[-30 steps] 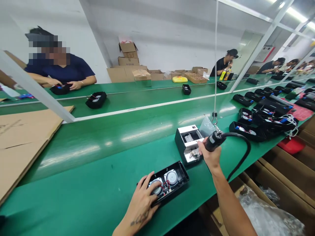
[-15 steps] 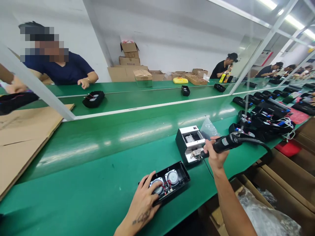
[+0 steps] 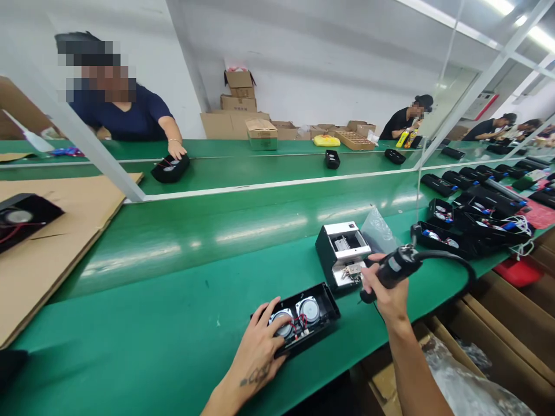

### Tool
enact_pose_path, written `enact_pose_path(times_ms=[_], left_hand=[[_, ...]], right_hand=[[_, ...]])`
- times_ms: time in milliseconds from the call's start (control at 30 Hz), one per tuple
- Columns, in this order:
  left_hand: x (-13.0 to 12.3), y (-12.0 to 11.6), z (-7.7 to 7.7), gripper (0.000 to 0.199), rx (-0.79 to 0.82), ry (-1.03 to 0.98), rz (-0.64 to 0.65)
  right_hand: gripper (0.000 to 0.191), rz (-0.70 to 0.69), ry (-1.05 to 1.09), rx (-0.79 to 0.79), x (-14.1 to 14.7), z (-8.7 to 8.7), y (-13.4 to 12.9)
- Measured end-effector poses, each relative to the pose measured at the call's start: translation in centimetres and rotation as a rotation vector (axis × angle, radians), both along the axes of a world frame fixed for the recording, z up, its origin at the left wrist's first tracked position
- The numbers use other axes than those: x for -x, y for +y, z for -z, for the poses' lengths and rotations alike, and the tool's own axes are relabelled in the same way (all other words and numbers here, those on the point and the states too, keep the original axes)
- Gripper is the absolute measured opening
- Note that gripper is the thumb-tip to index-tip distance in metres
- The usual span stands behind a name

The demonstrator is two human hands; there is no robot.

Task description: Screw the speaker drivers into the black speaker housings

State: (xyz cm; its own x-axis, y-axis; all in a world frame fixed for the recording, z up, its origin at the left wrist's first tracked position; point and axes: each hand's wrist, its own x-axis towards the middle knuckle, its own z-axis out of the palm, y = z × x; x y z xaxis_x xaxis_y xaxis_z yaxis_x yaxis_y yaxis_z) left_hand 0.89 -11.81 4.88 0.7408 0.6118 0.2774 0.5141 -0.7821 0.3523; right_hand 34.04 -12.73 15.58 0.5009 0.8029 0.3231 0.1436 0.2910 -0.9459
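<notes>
My left hand [image 3: 262,341] grips the near left end of a black speaker housing [image 3: 323,329], its fingers reaching over the edge onto one of two round speakers. Red and black wires lie between the speakers [image 3: 308,311]. My right hand [image 3: 388,292] is wrapped round a black power screwdriver [image 3: 396,266], whose lower end points down and left, above the green bench. Just left of that tool stands a black and silver screw feeder [image 3: 342,254], with a clear plastic bag [image 3: 379,231] behind it.
Several black housings with wires [image 3: 455,240] lie at the right. Cardboard boxes [image 3: 498,323] stand below the bench edge. A cardboard sheet [image 3: 87,214] with another housing [image 3: 28,216] is at the left. Across the bench, a person's hand [image 3: 177,149] touches a housing [image 3: 171,169].
My right hand has drawn the screwdriver away from the screw feeder, toward the right and down. The person opposite has reached onto a housing. Another housing now lies on the cardboard at the left.
</notes>
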Motion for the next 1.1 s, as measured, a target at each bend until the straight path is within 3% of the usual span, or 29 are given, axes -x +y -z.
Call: enact_pose_path(times_ms=[100, 200, 467, 633, 767, 933, 1100], left_hand=[[0.0, -0.1, -0.2, 0.022, 0.001, 0.000, -0.010], [0.1, -0.1, -0.2, 0.020, -0.016, 0.004, -0.008], [0.0, -0.2, -0.3, 0.017, -0.035, -0.022, -0.017], [0.0, -0.2, -0.1, 0.015, -0.062, -0.018, -0.007], [0.0, -0.2, 0.0, 0.013, -0.062, 0.033, -0.003], [-0.1, -0.5, -0.2, 0.020, -0.024, 0.026, -0.010], [-0.3, -0.7, -0.8, 0.020, 0.009, 0.059, -0.007]], right_hand=[[0.036, 0.153, 0.030, -0.146, -0.4, -0.7, 1.4], [0.037, 0.227, 0.031, -0.184, -0.7, -0.9, 3.4], [0.035, 0.132, 0.002, -0.070, -0.8, 0.0, 4.7], [0.033, 0.003, -0.027, 0.050, -1.0, 0.0, 3.3], [0.030, -0.079, 0.072, -0.004, 0.0, -0.4, 0.9], [0.018, -0.260, 0.239, -0.201, 4.9, -1.5, -2.5], [0.016, -0.594, 0.292, -0.251, 11.0, 0.3, -4.2]])
